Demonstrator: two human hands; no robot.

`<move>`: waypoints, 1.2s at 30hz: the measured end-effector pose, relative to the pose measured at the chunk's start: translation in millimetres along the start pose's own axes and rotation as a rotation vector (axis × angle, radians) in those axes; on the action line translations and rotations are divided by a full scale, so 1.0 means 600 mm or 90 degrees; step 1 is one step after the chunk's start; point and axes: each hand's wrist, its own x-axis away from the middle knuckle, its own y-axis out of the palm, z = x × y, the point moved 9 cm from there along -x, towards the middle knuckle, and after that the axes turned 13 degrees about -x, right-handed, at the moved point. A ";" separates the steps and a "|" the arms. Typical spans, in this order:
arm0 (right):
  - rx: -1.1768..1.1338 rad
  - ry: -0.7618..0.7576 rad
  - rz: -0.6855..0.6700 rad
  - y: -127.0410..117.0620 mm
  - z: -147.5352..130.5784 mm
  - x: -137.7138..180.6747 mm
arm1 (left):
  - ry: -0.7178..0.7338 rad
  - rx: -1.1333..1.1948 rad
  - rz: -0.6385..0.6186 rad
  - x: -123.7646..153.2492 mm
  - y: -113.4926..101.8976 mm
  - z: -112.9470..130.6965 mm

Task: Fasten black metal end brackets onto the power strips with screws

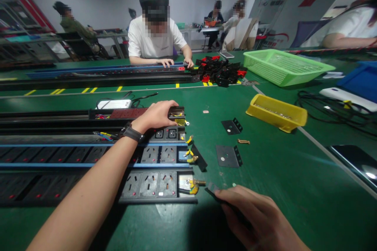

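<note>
Several long power strips lie side by side across the bench, their right ends uncapped, with yellow-green wires showing. My left hand [159, 115] reaches over the nearer ones and is closed across the end of the farthest power strip [180, 110], thumb on the near side; some fingers are hidden. My right hand [256, 213] pinches a thin black plate [209, 193], seen nearly edge-on and partly covered by the fingers. Left of this plate is the nearest power strip [149, 185], a brass screw [201, 183] sticking out at its end, apart from the plate.
Two black brackets [231, 126] [228, 156] and a small brass-coloured piece [243, 141] lie right of the strips. Beyond are a yellow bin [277, 117] of small parts, a green basket [282, 66] and a pile of black-and-red parts [220, 71]. A co-worker [156, 41] sits opposite.
</note>
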 end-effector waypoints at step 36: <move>0.024 0.002 -0.004 -0.003 -0.005 -0.006 | 0.029 0.001 -0.007 -0.003 0.002 0.004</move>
